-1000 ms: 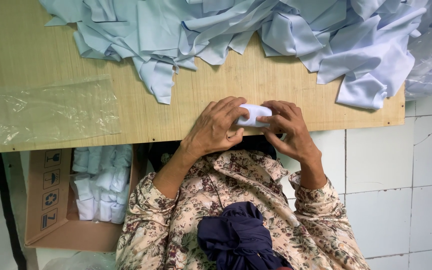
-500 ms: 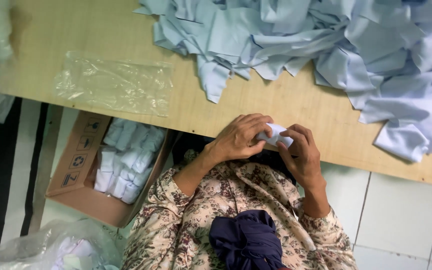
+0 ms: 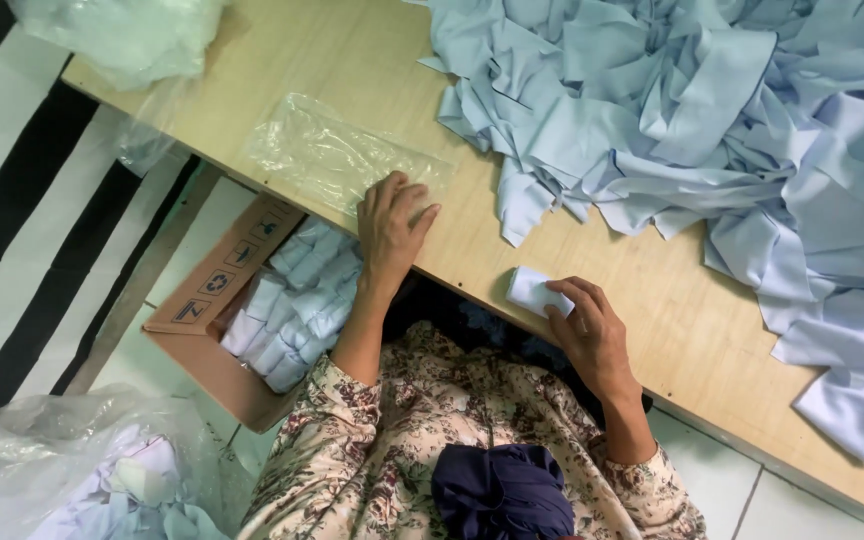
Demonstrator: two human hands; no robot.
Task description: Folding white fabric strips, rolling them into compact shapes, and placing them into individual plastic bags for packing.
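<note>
Wooden desk (image 3: 282, 70) over white floor tiles, with a striped mat and a cardboard box (image 3: 214, 330) of folded cloth below its near edge. Right hand (image 3: 592, 335) has its grip clamped on a small folded pale-blue cloth (image 3: 534, 290) at the desk's near edge. Left hand (image 3: 390, 228) rests flat, fingers apart, on a crinkly clear plastic bag (image 3: 337, 160); the rumpled blue fabric heap (image 3: 712, 130) is farther across the desk.

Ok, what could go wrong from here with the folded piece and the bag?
The small folded pale-blue cloth in the right hand sits near the edge of the wooden table; it might unfold or drop off. The crumpled clear plastic bag under the left hand looks thin and may slide.
</note>
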